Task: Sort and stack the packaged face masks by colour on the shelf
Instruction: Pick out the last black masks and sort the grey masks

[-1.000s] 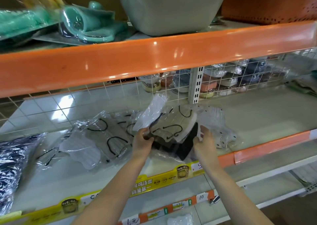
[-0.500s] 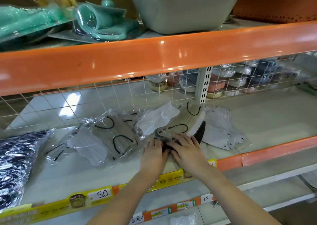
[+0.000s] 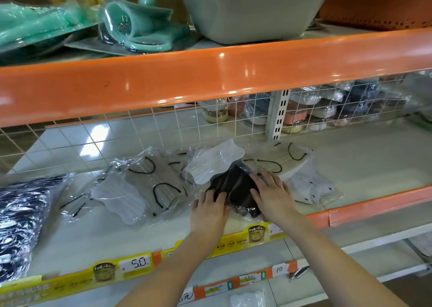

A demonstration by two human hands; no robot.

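Observation:
A black mask pack (image 3: 235, 185) lies on the cream shelf (image 3: 364, 166), near its front edge. My left hand (image 3: 208, 210) holds the pack's near left corner, and my right hand (image 3: 273, 195) presses on its right side with fingers spread. Behind it lie a beige mask pack (image 3: 268, 159) with black ear loops and a white mask pack (image 3: 215, 164). To the left are grey mask packs (image 3: 152, 180) and another white mask pack (image 3: 119, 198). A white dotted mask pack (image 3: 311, 187) lies to the right.
A dark blue striped wrapped bundle (image 3: 21, 215) fills the shelf's left end. A wire grid (image 3: 210, 124) backs the shelf, with jars behind it. The orange beam (image 3: 210, 82) of the upper shelf hangs overhead. Price labels (image 3: 136, 263) run along the front edge.
The beige pack I held lifted a second ago now lies at the back. Both hands have come down onto the black pack, now drawn out in front of the beige one.

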